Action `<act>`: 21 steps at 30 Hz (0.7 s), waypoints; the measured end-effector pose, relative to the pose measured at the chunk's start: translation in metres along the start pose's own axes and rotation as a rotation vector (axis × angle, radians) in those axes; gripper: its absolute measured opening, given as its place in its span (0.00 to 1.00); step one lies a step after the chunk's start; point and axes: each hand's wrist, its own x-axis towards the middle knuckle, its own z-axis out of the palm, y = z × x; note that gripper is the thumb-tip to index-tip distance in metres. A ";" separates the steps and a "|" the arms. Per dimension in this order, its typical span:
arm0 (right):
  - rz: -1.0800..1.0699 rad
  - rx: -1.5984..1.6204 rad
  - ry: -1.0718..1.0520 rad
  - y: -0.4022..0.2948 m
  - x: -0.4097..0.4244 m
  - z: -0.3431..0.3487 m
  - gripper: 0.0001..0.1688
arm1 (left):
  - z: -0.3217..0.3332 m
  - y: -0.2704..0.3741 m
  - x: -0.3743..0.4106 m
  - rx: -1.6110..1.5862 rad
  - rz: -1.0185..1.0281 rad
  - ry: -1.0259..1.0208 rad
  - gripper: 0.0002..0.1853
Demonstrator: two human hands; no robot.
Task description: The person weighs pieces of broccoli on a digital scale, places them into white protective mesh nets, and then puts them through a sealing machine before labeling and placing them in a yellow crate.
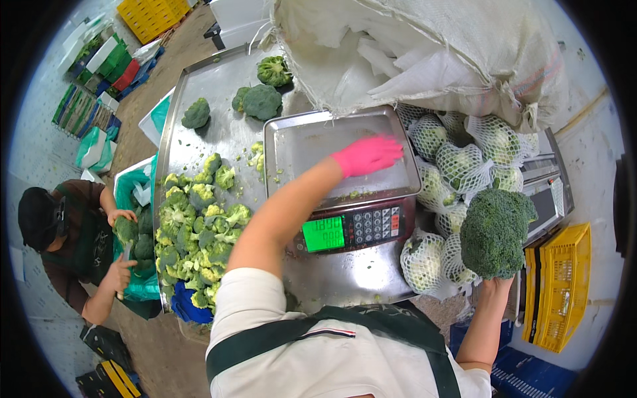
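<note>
My left hand, in a pink glove, reaches over the metal weighing tray of a digital scale with a lit green display. Its fingers are extended and nothing is in them; whether they touch the tray I cannot tell. At the right, my right hand holds a large broccoli head from below, the fingers mostly hidden behind it. Close beside that head lie several heads in white foam netting. Small broccoli pieces are heaped on the left of the steel table.
A large woven sack of white foam netting overhangs the table's far side. Loose broccoli heads lie beyond the scale. At the left, a co-worker holds a knife against broccoli over a lined crate. Yellow crates stand at the right.
</note>
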 end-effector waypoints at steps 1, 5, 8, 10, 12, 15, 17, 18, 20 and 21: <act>-0.009 -0.003 -0.012 0.000 0.000 -0.006 0.26 | -0.007 0.010 -0.015 -0.055 0.055 -0.055 0.22; -0.017 0.004 -0.012 0.002 0.004 -0.009 0.25 | -0.053 0.086 -0.107 -0.238 -0.109 -0.127 0.17; -0.041 -0.026 -0.071 0.008 0.007 -0.001 0.25 | -0.097 0.128 -0.188 -0.126 -0.572 -0.061 0.13; 0.031 0.049 -0.060 0.007 0.003 0.014 0.24 | -0.122 0.164 -0.202 -0.077 -0.788 -0.042 0.09; 0.139 0.157 -0.111 0.009 0.004 0.017 0.22 | -0.140 0.211 -0.195 -0.213 -0.948 0.019 0.07; 0.105 -0.031 -0.094 0.022 0.009 0.028 0.23 | -0.114 0.227 -0.192 0.377 -0.534 0.136 0.07; 0.055 -0.105 -0.139 0.027 0.014 0.039 0.20 | -0.079 0.231 -0.170 0.189 -0.543 0.266 0.10; 0.062 -0.113 -0.174 0.025 0.018 0.045 0.20 | -0.054 0.232 -0.152 0.060 -0.548 0.312 0.13; 0.054 -0.085 -0.302 0.022 0.027 0.042 0.18 | 0.013 0.233 -0.127 -0.290 -0.539 0.157 0.20; 0.042 -0.087 -0.289 0.020 0.026 0.044 0.18 | 0.062 0.220 -0.119 -0.030 -0.395 0.071 0.20</act>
